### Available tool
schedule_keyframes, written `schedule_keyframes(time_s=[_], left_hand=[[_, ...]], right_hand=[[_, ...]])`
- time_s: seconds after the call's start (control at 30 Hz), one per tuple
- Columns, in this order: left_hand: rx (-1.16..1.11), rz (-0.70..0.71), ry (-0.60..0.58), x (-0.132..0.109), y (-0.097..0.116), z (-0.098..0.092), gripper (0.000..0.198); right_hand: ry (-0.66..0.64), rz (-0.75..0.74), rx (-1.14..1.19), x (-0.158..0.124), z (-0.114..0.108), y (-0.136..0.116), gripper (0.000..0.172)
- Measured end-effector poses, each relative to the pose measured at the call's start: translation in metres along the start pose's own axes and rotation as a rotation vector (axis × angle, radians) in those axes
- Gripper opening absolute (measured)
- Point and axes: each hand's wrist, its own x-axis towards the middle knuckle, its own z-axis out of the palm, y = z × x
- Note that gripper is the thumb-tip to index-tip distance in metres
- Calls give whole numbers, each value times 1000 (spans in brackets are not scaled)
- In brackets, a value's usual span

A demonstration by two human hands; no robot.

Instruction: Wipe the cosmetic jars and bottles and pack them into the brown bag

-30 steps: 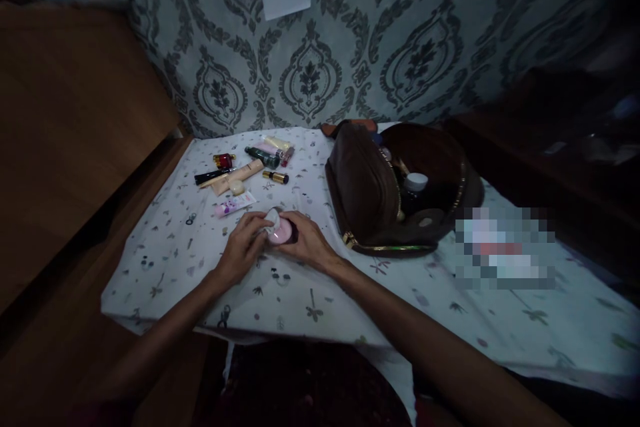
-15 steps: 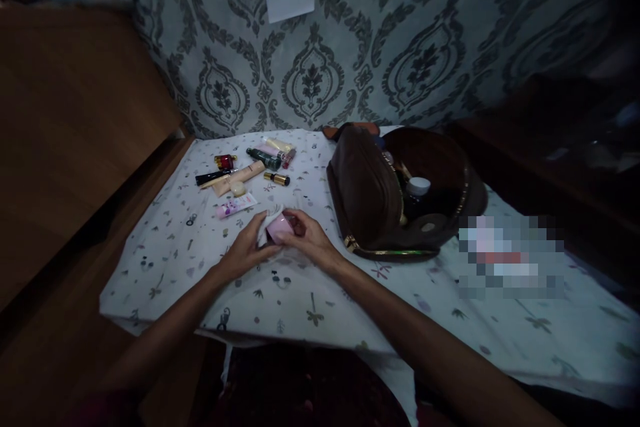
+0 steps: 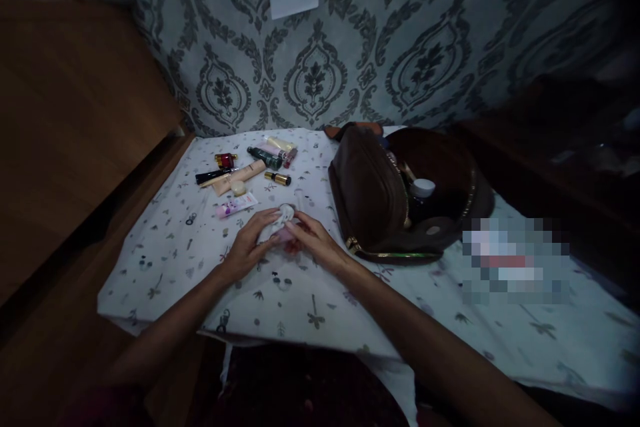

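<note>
My two hands meet above the patterned tablecloth (image 3: pixel 300 307). My left hand (image 3: pixel 247 243) is closed around a crumpled white cloth (image 3: pixel 285 213), which bunches up above the fingertips. Between the hands is a small pink container (image 3: pixel 285 236), partly covered by the cloth and blurred; my right hand (image 3: pixel 316 240) grips it from the right. Just beyond them lies a pink-and-white tube (image 3: pixel 237 205). Past that are a round beige item (image 3: pixel 239 188), a long beige tube (image 3: pixel 245 177) and a gold-and-black lipstick-like tube (image 3: pixel 278 178).
To the right stands an open brown zip bag (image 3: pixel 360 193) with a white-lidded container (image 3: pixel 423 187) inside. Farther back lie a dark green bottle (image 3: pixel 265 158), a red bottle (image 3: pixel 227 160) and a pale yellow tube (image 3: pixel 281 144). A wooden cabinet (image 3: pixel 85 93) borders the left; a patterned wall rises behind.
The pink container has turned and tipped lower between my hands, with less of it showing. The white cloth now bunches higher, over its top. The view has shifted slightly.
</note>
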Motion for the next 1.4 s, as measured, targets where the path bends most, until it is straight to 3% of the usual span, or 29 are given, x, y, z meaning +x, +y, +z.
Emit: schedule_keyframes(time_s=[0.23, 0.4, 0.57, 0.73, 0.83, 1.13, 1.27, 1.4], left_hand=[[-80, -218, 113, 2, 2, -5, 36], [-110, -261, 110, 4, 6, -4, 36], [-55, -160, 137, 4, 4, -2, 26], [15, -12, 123, 3, 8, -3, 19], [8, -16, 104, 4, 11, -4, 18], [-226, -411, 196, 8, -2, -2, 29], [-528, -538, 201, 5, -5, 4, 36], [-845, -709, 122, 4, 2, 10, 45]], right_hand=[[-131, 27, 9, -2, -1, -2, 77], [10, -17, -87, 0, 1, -1, 62], [69, -19, -40, 1, 4, 0, 47], [65, 14, 53, -1, 5, -1, 55], [22, 21, 50, -2, 4, -2, 55], [50, -77, -11, -5, 9, -6, 66], [155, -155, -170, -6, 11, -7, 65], [321, -221, -339, -4, 8, -4, 63]])
